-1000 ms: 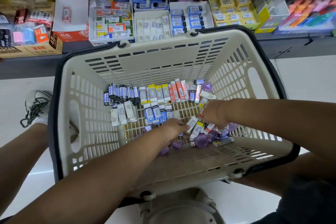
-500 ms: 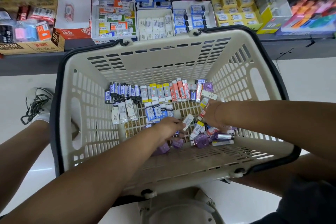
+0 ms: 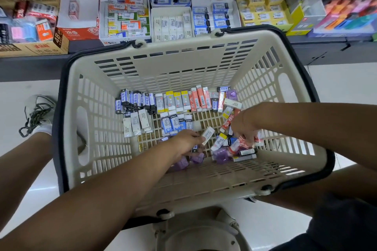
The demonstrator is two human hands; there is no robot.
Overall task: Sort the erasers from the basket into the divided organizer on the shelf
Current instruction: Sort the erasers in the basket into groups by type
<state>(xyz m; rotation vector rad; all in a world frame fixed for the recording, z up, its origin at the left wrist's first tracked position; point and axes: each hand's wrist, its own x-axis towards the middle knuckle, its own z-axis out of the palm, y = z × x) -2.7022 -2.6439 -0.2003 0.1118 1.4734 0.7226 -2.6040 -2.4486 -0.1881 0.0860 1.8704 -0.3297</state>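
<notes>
My left hand (image 3: pixel 188 141) pinches a white rectangular eraser (image 3: pixel 208 135) by its end; whether my right hand (image 3: pixel 244 126) grips anything, I cannot tell. That shallow pinch might slip.

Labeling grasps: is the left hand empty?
No, the left hand pinches a white eraser inside the basket.

The basket (image 3: pixel 173 63) is open above; erasers (image 3: pixel 179 102) crowd its far floor.
</notes>
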